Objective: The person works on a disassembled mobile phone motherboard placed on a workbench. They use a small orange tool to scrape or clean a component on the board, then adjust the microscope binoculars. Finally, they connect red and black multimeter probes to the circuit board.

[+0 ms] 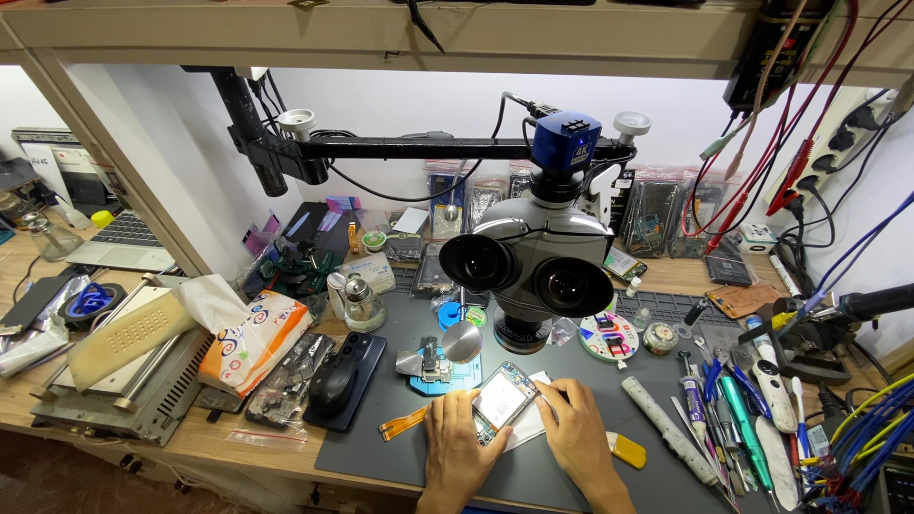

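Both hands, left hand (457, 440) and right hand (574, 430), grip an opened phone (504, 398) on the tabletop mat (400, 433) below the microscope (533, 262), seemingly mid-repair; careful, steady fingertip work seems needed.

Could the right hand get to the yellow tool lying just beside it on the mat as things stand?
Probably yes. The yellow tool lies in the open on the grey mat, just right of the right hand, nothing between them. That hand would first have to let go of the opened phone.
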